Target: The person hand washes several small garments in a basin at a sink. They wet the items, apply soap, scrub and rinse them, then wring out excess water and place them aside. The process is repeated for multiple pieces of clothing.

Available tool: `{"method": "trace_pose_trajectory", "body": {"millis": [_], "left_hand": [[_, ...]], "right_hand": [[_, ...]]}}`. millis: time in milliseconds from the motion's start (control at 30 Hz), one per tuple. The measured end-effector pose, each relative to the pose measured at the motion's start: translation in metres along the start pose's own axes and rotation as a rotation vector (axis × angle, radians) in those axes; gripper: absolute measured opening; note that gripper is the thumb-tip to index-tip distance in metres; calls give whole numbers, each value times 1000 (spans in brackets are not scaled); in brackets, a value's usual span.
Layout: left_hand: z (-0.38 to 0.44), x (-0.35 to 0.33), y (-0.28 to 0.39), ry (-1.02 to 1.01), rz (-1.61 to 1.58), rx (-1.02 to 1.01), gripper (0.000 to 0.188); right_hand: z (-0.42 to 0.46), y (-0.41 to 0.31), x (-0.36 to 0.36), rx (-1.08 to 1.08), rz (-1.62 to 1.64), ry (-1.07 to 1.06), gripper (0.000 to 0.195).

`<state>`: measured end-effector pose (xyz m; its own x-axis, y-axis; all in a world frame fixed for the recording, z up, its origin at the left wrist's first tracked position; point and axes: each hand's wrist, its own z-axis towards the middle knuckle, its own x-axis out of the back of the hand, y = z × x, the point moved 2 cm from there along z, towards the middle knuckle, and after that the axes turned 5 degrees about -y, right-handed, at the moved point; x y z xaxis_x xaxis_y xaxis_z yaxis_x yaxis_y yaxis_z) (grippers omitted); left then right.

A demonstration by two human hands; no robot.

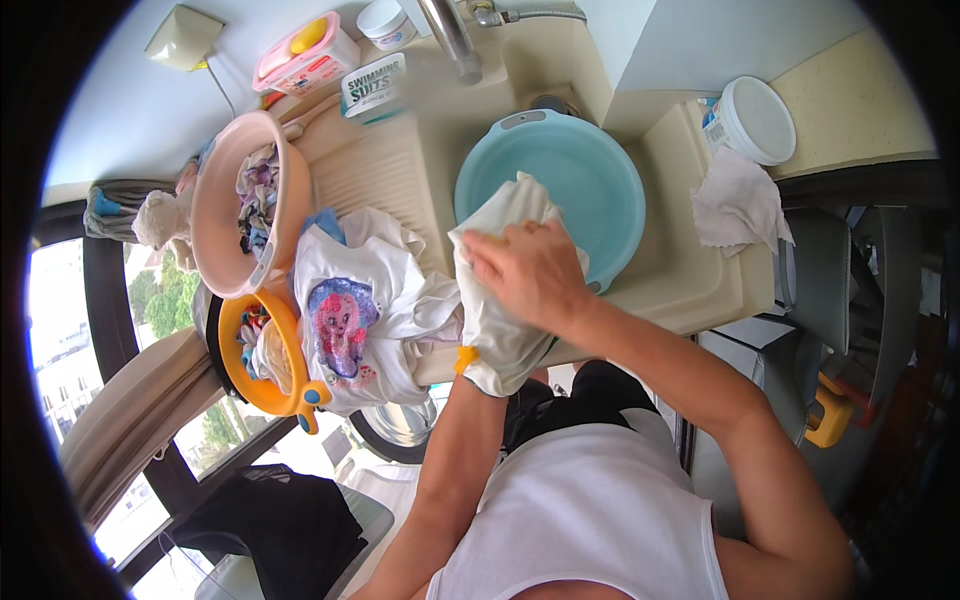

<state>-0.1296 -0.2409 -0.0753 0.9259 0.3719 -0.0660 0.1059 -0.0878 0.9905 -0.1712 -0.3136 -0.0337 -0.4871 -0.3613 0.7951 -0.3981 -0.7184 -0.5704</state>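
Note:
A pale cloth garment (491, 315) is drawn over my left hand, which it hides from the wrist up. My right hand (534, 274) lies on top of the cloth, its fingers bent and partly hidden, with something yellowish just showing beneath them. The upper part of the cloth hangs over the near left rim of a light-blue plastic basin (626, 225), which stands in the sink. To the left, a white T-shirt (394, 292) with a sequined cartoon figure drapes over the ribbed washboard (367, 165) and the sink's front edge.
A pink basin (296, 187) and a yellow basin (292, 360), both with clothes inside, stand at the left. A metal faucet (454, 41) overhangs the sink from behind. A lidded white tub (759, 120) and a white rag (739, 202) are at the right.

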Motion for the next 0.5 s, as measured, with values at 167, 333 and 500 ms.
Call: {"method": "trace_pose_trajectory", "body": {"millis": [167,333,500], "left_hand": [[4,-3,-12,33,-477,24,34],[9,11,-36,26,-926,93,39],[5,11,-31,42,-984,105,39]], "right_hand": [[29,39,6,-53,-30,116,18],[8,13,-5,37,165,147,29],[8,11,-10,94,140,-2,24]]}}
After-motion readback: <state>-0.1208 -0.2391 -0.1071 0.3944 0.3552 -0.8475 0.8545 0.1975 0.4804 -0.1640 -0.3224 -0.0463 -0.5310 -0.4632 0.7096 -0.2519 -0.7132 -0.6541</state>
